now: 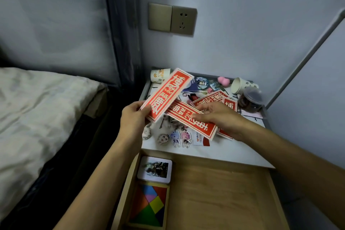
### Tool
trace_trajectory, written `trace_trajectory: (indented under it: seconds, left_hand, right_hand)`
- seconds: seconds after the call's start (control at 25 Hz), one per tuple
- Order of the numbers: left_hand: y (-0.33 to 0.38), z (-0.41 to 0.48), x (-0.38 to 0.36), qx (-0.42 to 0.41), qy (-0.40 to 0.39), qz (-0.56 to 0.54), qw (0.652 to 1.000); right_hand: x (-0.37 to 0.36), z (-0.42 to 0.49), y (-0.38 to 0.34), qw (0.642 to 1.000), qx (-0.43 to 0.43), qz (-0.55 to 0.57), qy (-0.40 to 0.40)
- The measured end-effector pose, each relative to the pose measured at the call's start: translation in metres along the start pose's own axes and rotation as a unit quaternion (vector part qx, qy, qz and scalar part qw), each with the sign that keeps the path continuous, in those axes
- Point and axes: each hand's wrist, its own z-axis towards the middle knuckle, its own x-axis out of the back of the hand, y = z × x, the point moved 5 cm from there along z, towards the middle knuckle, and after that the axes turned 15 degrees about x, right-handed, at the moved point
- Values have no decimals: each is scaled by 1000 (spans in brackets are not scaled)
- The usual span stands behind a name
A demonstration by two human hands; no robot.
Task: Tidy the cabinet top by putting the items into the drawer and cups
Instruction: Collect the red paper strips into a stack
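1. Open drawer sits at the bottom of the shot, so I'll place everything from there.
2. Inside the drawer, along its left wall: a white photo tin, and nearer the camera a colourful tangram puzzle.
3. The worktop is right behind the drawer and it's a mess.
4. Left hand is up above the drawer's back-left corner. It's pinching the first red strip by its near end, and the strip is lifted and angled toward the wall.
5. Right hand is over the worktop behind the drawer's middle. It looks like it's pinching the second red strip, thumb on the face, fingers fairly straight.
6. More red strips lie under that hand.
7. Acrylic keychains lie just behind the drawer's back edge.
8. Farthest from the drawer, against the wall, left side: an upright paper cup.
9. Far right there's a tipped paper cup lying on its side, and just beside it a clear jar slightly closer to the drawer.
10. A pink sponge sits between the two cups.
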Motion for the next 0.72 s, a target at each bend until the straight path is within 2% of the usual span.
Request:
trace_trajectory:
  seconds: [0.2,0.36,0.44,0.52,0.6,0.64,0.72]
  left_hand:
    - [2,-4,2,-27,-38,137,989]
    - [2,-4,10,4,-100,193,976]
    - [3,-6,13,14,-116,233,965]
    - [5,-10,12,-15,-95,318,943]
    - [7,-19,1,-70,-82,422,900]
    - [6,-26,-8,-82,-111,455,880]
    - [-2,-38,-26,-54,-217,472,853]
  right_hand:
    - [7,4,-1,998,-30,47,12]
    - [15,4,15,990,-86,103,36]
    - [18,0,17,990,-97,102,18]
    - [18,-5,16,991,-105,86,-23]
    - [14,-8,16,990,-106,59,-76]
    - [10,-9,16,988,-108,41,-106]
    - [0,-11,12,982,-110,9,-156]
